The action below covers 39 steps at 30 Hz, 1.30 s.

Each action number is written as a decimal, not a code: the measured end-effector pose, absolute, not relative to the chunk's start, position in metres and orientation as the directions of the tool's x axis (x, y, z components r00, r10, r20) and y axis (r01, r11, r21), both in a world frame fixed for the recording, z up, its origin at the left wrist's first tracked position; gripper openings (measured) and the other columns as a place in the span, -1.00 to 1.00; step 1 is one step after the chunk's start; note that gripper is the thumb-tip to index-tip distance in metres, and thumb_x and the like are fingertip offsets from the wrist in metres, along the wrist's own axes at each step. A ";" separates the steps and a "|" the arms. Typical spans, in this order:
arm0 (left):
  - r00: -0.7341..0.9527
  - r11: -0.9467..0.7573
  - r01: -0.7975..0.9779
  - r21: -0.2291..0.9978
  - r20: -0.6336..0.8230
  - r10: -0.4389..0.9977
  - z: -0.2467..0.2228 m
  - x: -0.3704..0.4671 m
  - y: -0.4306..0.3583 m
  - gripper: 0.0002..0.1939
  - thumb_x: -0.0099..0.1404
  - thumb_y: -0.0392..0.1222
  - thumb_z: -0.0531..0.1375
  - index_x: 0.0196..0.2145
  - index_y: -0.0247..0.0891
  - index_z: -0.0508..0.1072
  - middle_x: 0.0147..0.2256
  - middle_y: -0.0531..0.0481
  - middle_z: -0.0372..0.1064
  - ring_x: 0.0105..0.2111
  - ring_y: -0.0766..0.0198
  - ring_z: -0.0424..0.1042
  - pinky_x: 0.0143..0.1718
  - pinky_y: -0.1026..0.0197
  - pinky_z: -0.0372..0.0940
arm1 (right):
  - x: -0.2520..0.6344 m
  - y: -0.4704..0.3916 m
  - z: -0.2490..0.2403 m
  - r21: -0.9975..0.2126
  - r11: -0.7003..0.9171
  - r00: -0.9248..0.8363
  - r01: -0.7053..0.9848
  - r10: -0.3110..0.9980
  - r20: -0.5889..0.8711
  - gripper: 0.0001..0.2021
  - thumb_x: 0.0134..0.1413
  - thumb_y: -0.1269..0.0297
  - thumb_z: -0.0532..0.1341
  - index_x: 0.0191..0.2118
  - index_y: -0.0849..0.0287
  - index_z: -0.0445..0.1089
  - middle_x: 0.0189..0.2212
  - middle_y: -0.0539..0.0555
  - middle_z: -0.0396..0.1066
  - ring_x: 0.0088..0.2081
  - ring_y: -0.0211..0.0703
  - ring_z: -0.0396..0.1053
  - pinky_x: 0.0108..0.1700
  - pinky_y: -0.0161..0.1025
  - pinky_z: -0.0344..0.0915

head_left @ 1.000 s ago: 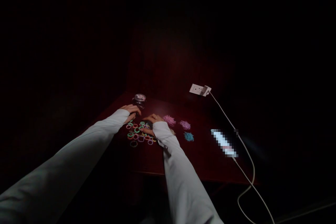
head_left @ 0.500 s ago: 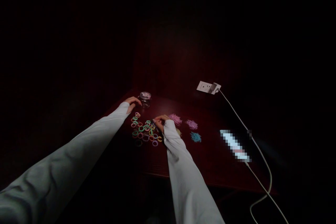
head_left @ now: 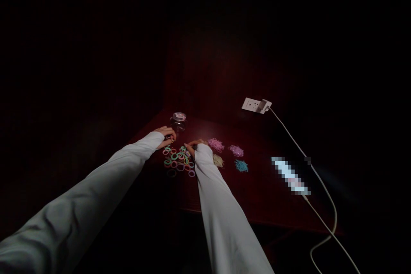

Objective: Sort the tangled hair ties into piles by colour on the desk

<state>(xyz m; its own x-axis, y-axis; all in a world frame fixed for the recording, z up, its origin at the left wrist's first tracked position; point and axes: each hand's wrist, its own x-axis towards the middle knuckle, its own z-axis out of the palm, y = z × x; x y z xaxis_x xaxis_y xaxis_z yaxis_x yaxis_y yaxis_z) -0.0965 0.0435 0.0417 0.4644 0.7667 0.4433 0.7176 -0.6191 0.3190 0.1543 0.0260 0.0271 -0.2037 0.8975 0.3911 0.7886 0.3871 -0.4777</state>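
Left hand (head_left: 166,132) has dropped from the jar (head_left: 178,120) to the colored rings (head_left: 181,157), toward the counter's (head_left: 218,188) left edge; right hand (head_left: 193,144) edges left, baring more cream pile (head_left: 218,161)! Either grip? Can't tell.

Both arms (head_left: 96,188) are pointing forward in pale long sleeves (head_left: 224,209). Left hand (head_left: 167,133) is curling its fingers downward, thumb beneath; right hand (head_left: 194,143) is angling leftward, fingers bending.

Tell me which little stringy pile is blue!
The blue pile is right of the cream pile and nearer you than the purple pile. Only it is blue; the other one, farther back, is the pink pile.
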 end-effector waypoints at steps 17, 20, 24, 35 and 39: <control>0.560 -0.684 0.679 0.267 0.414 0.718 0.038 -0.090 0.041 -0.85 0.41 -0.11 0.20 -0.22 -0.16 0.56 -0.24 -0.03 0.53 -0.17 0.13 0.35 -0.05 0.11 0.26 | 0.227 -0.010 0.055 -0.374 0.306 -0.044 0.875 0.821 0.570 -0.77 0.37 0.00 0.33 -0.17 -0.06 0.73 -0.12 0.12 0.61 0.00 0.12 0.32 0.07 0.00 0.10; 0.566 -0.690 0.670 0.273 0.414 0.713 0.037 -0.090 0.042 -0.86 0.41 -0.11 0.21 -0.27 -0.16 0.54 -0.25 -0.03 0.51 -0.17 0.13 0.33 -0.06 0.11 0.25 | 0.251 -0.021 0.047 -0.294 0.242 -0.037 0.925 0.825 0.564 -0.74 0.38 -0.01 0.31 -0.19 -0.05 0.73 -0.09 0.13 0.61 0.07 0.19 0.27 0.13 0.06 0.02; 0.567 -0.699 0.662 0.271 0.429 0.703 0.037 -0.089 0.042 -0.83 0.42 -0.10 0.21 -0.31 -0.17 0.52 -0.24 -0.04 0.49 -0.16 0.13 0.32 -0.05 0.11 0.23 | 0.261 -0.026 0.039 -0.244 0.202 -0.031 0.948 0.826 0.563 -0.67 0.41 -0.01 0.26 -0.24 -0.01 0.73 0.01 0.17 0.59 0.14 0.26 0.23 0.18 0.15 -0.04; 0.614 -0.758 0.601 0.255 0.460 0.642 0.041 -0.060 0.036 -0.72 0.47 0.07 0.19 -0.06 -0.08 0.60 -0.10 -0.01 0.54 -0.07 0.11 0.34 0.04 0.09 0.20 | 0.202 -0.011 0.047 -0.239 0.393 -0.247 0.888 0.845 0.474 -0.71 0.50 0.07 0.18 0.08 -0.18 0.65 0.03 0.08 0.62 0.13 0.15 0.26 0.22 0.10 -0.05; 0.639 -0.772 0.586 0.246 0.445 0.627 0.040 -0.045 0.030 -0.63 0.43 0.15 0.23 0.07 -0.03 0.56 -0.09 0.02 0.53 -0.06 0.09 0.34 0.07 0.09 0.18 | 0.190 -0.002 0.046 -0.201 0.470 -0.345 0.859 0.824 0.449 -0.63 0.57 0.05 0.06 0.12 -0.19 0.63 0.00 0.09 0.64 0.15 0.15 0.28 0.27 0.15 -0.09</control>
